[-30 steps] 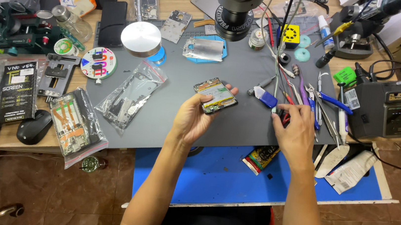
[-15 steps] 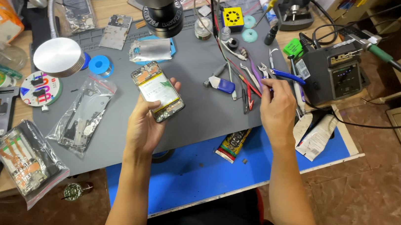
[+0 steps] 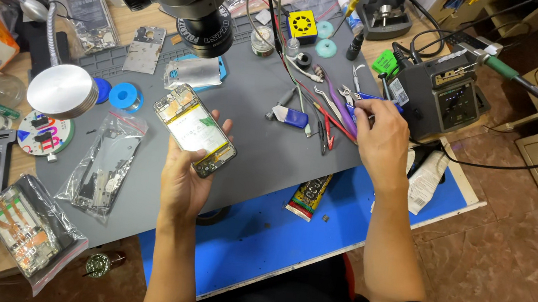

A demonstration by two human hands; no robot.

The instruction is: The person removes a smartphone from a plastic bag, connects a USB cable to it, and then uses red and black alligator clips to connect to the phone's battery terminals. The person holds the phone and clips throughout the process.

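Left hand: palm up above the grey rubber work mat, fingers curled round the edges of an opened rectangular phone with a pale inner panel and yellow trim.
Phone: tilted, held clear of the mat, just below the black microscope lens.
Right hand: fingers drawn together over the row of slim metal and red-handled tools; whether they pinch one cannot be told.
Nearby: dark grey box-shaped soldering station just beyond the right hand.
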